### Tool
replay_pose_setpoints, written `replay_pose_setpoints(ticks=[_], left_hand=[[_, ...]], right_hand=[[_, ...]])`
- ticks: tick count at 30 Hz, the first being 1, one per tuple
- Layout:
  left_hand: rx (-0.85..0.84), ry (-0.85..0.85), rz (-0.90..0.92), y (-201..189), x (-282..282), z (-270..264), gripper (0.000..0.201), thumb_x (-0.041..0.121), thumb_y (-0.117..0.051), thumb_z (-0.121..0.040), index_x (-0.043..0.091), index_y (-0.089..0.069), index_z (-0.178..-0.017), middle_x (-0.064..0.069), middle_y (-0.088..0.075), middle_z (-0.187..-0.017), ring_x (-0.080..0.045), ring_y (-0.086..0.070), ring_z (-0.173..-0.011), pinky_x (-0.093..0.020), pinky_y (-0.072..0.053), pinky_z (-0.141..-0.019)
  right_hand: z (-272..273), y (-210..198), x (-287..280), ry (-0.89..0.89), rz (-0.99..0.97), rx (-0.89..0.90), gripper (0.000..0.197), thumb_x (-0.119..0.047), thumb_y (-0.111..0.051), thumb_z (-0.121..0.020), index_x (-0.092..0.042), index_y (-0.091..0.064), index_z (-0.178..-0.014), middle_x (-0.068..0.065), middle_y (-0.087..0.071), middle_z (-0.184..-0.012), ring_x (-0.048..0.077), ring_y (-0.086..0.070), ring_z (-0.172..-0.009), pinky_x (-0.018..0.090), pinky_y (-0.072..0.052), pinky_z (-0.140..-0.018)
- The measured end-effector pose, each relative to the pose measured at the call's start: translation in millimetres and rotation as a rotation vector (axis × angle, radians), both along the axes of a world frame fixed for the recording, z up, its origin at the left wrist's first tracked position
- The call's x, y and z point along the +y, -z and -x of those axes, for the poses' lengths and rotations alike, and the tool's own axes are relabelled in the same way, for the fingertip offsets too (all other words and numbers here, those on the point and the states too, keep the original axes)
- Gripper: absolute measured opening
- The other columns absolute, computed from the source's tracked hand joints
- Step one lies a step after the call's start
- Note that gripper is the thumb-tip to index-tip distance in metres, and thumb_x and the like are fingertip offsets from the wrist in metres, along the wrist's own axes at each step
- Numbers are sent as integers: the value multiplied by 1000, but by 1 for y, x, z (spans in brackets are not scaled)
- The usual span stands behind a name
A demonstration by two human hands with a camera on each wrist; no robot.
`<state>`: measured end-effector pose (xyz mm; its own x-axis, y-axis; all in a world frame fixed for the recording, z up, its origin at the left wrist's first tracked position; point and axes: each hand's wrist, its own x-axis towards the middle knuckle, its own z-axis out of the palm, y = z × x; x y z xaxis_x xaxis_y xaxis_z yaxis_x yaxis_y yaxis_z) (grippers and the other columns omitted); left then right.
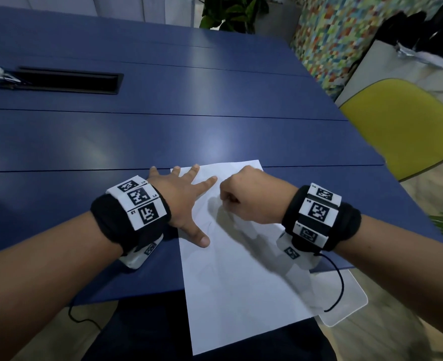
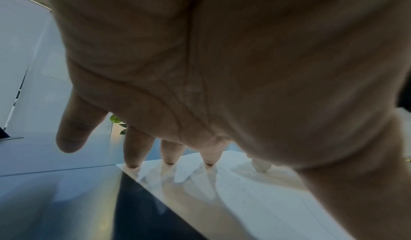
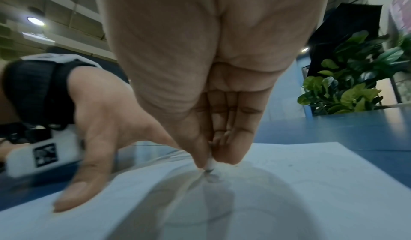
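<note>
A white sheet of paper (image 1: 241,277) lies on the blue table (image 1: 163,131), its near end hanging over the table's front edge. My left hand (image 1: 184,201) rests flat on the sheet's left side with fingers (image 2: 135,154) spread and straight, thumb on the paper. My right hand (image 1: 241,199) is curled above the upper middle of the sheet. In the right wrist view its fingertips pinch a small white eraser-like stub (image 3: 211,164), whose tip touches the paper (image 3: 300,182) at a grey smudge. Faint pencil lines show on the sheet.
A black cable slot (image 1: 69,80) is set into the table at the far left. A yellow chair (image 1: 402,126) stands to the right of the table. A clear plastic sheet (image 1: 350,300) lies under the paper's right side at the front edge. A leafy plant (image 1: 231,14) stands beyond the far edge.
</note>
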<state>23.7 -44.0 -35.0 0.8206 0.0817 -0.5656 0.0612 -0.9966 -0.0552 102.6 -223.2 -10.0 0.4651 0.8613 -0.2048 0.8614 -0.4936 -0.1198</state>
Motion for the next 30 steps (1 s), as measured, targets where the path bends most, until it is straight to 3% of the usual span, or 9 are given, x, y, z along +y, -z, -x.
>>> replay_pose_setpoints(ticks=[4, 9, 13, 16, 19, 24, 28, 30], left_hand=[[-9, 5, -4, 1, 0, 0, 149, 102, -64, -51, 51, 29, -155, 4, 28, -172, -34, 8, -162, -75, -6, -121], [-12, 2, 20, 2, 2, 0, 150, 101, -65, -50, 52, 29, -155, 4, 28, -172, -35, 11, -161, -75, -3, -121], [-10, 6, 14, 3, 2, 0, 150, 102, -65, -50, 51, 30, -154, 3, 29, -171, -36, 10, -161, -75, -4, -121], [-12, 3, 20, 3, 3, 0, 150, 101, -66, -51, 50, 29, -155, 3, 29, -171, -36, 11, -161, -74, -4, -121], [-12, 5, 19, 3, 3, 0, 150, 101, -65, -51, 50, 29, -155, 3, 29, -172, -35, 11, -161, -74, -4, -121], [-1, 13, 10, 1, 5, -1, 150, 103, -63, -49, 50, 28, -156, 3, 28, -172, -35, 9, -161, -78, 2, -119], [6, 37, -41, -5, 5, -1, 148, 104, -58, -52, 44, 22, -160, -3, 22, -174, -39, 12, -161, -77, 14, -116], [-10, 50, -45, -11, 2, -7, 144, 103, -58, -55, 42, 16, -163, -5, 21, -174, -40, 18, -159, -77, 14, -116]], right_hand=[[-9, -3, 0, 52, -10, -3, 15, -20, -59, -92, -17, -74, -93, -2, -72, -82, 22, -59, -76, 41, -57, -77], [-2, 2, -5, 24, -10, 42, 12, -19, -57, -90, -20, -69, -90, -2, -68, -79, 24, -62, -77, 39, -57, -69], [-13, 0, -9, 114, -14, 11, 15, -18, -57, -91, -17, -72, -94, 0, -70, -82, 24, -63, -81, 41, -59, -73], [-7, 4, -9, 80, -6, 23, 17, -18, -56, -91, -17, -71, -97, 1, -71, -85, 26, -63, -83, 40, -58, -74], [-3, -1, -10, 54, -3, 65, 17, -18, -58, -90, -17, -73, -98, -1, -73, -86, 22, -64, -84, 38, -58, -75], [-26, -13, -35, 201, -136, 58, 7, -28, -68, -91, -24, -75, -91, -12, -72, -78, 9, -64, -75, 34, -58, -76], [-21, -8, -63, 235, -45, 159, 6, -31, -74, -88, -26, -76, -91, -13, -72, -77, 2, -66, -75, 32, -59, -75], [-20, -4, -68, 259, -50, 199, 7, -34, -75, -89, -27, -76, -90, -13, -74, -79, 2, -68, -76, 31, -60, -76]])
